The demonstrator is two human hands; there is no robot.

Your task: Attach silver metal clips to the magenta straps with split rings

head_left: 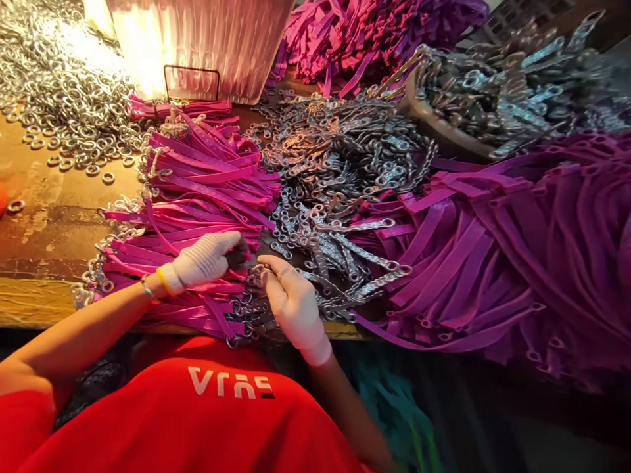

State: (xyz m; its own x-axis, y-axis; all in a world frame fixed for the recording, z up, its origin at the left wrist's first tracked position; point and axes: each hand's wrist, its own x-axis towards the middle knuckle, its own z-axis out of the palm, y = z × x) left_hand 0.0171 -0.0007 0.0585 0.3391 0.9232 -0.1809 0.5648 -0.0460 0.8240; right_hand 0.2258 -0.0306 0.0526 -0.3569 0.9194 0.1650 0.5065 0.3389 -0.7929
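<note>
My left hand (210, 258), in a white glove with dark fingertips, reaches over the pink straps (197, 213) near the table's front edge. Its fingers are closed, but what they pinch is too small to make out. Close beside it on the right, my right hand (292, 295) wears a pale glove, thumb and forefinger pressed together around a small metal ring (261, 268). The fingertips of both hands nearly meet. Twisted metal chain pieces (345, 263) lie just right of my right hand, and more metal links sit under the hands.
Loose metal rings (73, 98) cover the wooden table's (54, 223) back left. A clear ribbed bin (197, 39) stands behind the straps. Purple straps (458, 243) are heaped at the right, more pink straps (365, 36) behind. A round container (444, 131) overflows with metal pieces at the back right.
</note>
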